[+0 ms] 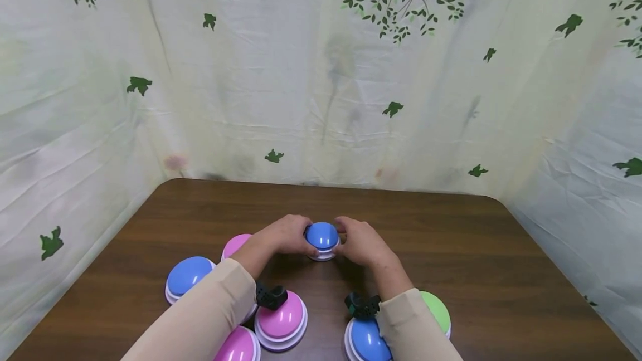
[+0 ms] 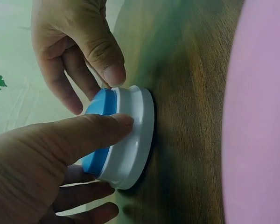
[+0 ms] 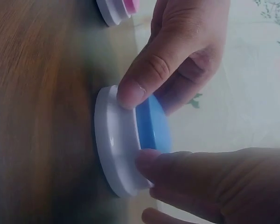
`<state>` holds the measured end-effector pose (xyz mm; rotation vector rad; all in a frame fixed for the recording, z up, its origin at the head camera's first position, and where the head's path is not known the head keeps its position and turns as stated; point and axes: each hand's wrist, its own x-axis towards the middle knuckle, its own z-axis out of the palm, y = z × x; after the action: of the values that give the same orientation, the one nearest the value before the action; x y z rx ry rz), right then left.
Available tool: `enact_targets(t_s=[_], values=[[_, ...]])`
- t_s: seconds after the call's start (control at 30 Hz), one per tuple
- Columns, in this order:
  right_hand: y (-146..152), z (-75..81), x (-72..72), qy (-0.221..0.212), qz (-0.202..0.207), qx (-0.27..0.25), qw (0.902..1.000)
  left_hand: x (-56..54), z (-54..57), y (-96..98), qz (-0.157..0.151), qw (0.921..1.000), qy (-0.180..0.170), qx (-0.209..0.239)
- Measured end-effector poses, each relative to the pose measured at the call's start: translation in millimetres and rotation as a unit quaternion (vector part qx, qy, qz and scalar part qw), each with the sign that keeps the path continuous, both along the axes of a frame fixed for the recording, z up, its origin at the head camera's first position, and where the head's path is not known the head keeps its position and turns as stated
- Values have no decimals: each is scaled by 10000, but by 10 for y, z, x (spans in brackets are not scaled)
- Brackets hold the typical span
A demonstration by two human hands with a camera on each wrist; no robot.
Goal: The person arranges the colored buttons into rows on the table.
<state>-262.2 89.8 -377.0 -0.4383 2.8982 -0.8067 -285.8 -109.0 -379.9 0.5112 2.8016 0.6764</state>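
A push button with a blue dome (image 1: 322, 235) and white base (image 2: 135, 135) sits upright on the table, between both hands. My left hand (image 1: 288, 235) grips it from the left, thumb across the front of the base and fingers curved round the far side. From the right, my right hand (image 1: 364, 243) holds the opposite side. Its thumb (image 3: 151, 163) lies against the white base, and its fingers bend behind the dome, partly hidden. Closer to me, under the left forearm, stands a pink button (image 1: 281, 316).
Another blue button (image 1: 188, 276) and a pink one (image 1: 234, 244) stand left, partly behind the left sleeve; a further pink button (image 1: 237, 345) is at the front. Near the right sleeve are a blue button (image 1: 368, 341) and a green one (image 1: 437, 311). Printed cloth (image 1: 311, 99) hangs behind the wooden table (image 1: 441, 222).
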Motion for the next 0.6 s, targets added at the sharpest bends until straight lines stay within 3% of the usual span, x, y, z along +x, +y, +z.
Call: enact_targets(t_s=[0.33, 0.47, 0.6], values=[[32, 66, 37, -133, -11, 563, 9983, 155, 16, -117, 105, 9999, 52, 113], [8, 209, 133, 104, 169, 718, 9972, 291, 44, -215, 127, 9998, 92, 112], [-81, 370, 308, 284, 596, 739, 9951, 490, 79, -356, -168, 9988, 417, 174]])
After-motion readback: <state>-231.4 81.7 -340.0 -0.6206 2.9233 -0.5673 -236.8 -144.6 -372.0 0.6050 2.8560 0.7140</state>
